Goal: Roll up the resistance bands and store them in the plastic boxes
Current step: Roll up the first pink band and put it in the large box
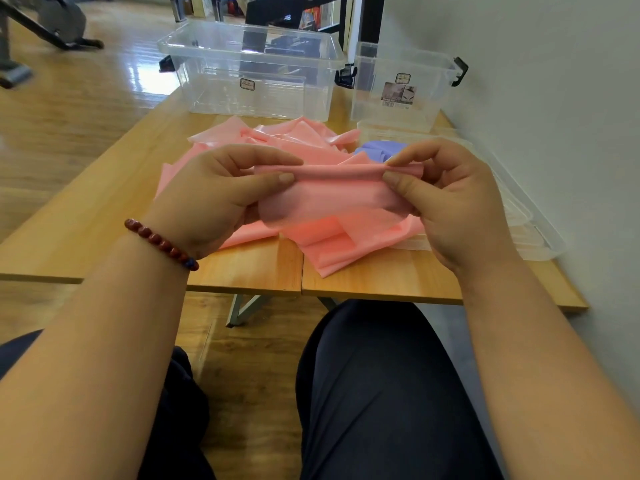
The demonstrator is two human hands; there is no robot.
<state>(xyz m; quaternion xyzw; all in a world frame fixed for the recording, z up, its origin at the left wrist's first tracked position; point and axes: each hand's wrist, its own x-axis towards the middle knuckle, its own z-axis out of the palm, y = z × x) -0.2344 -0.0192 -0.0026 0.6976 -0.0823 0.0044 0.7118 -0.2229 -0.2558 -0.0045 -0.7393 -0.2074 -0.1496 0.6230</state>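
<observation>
Knees (381,375) nearest; above the bench (86,237) I see left hand (214,199) and right hand (450,209) pinching the pink band (339,195), fingers (273,179) curled on its started roll. Slick, loose tail could skew the roll or slip free; boxes (249,71) wait beyond.

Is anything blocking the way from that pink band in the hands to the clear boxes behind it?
Nothing visible does. The large box and small box stand open on top. Only loose folds of the pink band and a purple band lie low on the table between.
</observation>
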